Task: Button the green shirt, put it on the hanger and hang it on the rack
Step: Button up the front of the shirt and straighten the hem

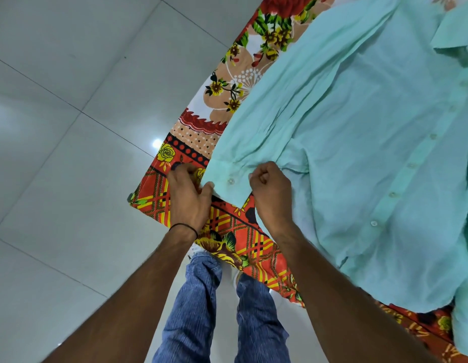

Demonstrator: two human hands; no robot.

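The pale green shirt (pixel 371 132) lies spread flat on a flowered cloth, its front placket with several buttons running down the right side. One long sleeve reaches toward me, and its cuff (pixel 227 183) with a small button lies at the cloth's edge. My left hand (pixel 188 200) pinches the cuff's left corner between thumb and fingers. My right hand (pixel 270 195) is curled into a fist at the cuff's right side and grips the sleeve fabric. No hanger or rack is in view.
The flowered red, orange and yellow cloth (pixel 227 231) covers the surface under the shirt. Grey floor tiles (pixel 70 127) fill the left half. My legs in blue jeans (pixel 201 310) stand close to the cloth's near edge.
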